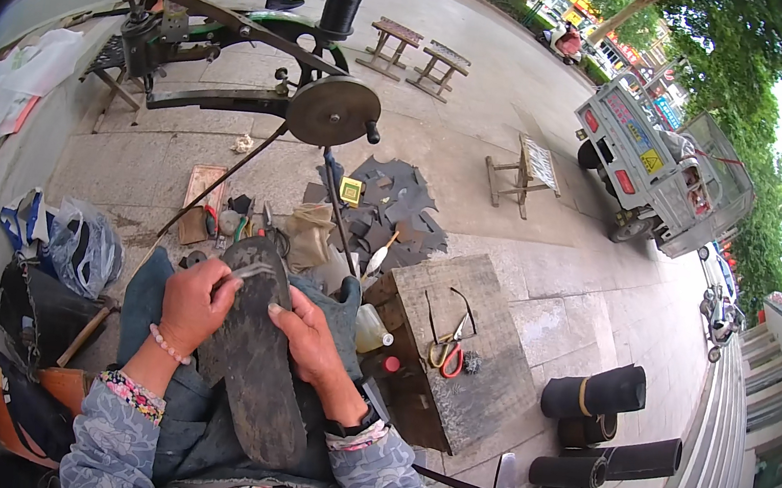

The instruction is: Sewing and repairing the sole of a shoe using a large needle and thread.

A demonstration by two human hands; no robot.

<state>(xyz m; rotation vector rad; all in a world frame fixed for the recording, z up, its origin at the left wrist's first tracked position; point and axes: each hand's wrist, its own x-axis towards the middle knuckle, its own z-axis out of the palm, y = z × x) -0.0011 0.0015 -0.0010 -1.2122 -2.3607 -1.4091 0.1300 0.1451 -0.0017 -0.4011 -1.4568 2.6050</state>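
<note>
— What's over on your left side?

— Bags [79,247] piled on the pavement, and farther back my hand-cranked stitching machine [238,56] with its flywheel and a black thread spool [345,1].

— And your hands?

— My left hand [194,302] has its fingers closed round a small metal tool [252,271], its tip pressed on the upper end of the dark shoe sole [253,354]. The sole lies lengthwise across my lap, on the grey apron. My right hand [310,334] grips the sole's right edge, fingers clamped on it.

— What's to the right?

— A wooden block serving as my counter [480,394], with scissors [448,350] lying on it, and a small plastic bottle [372,328] just beside its left edge. Further right, rolls of black material [593,394] rest on the paving. A three-wheeled cart [662,171] is parked well beyond.
</note>
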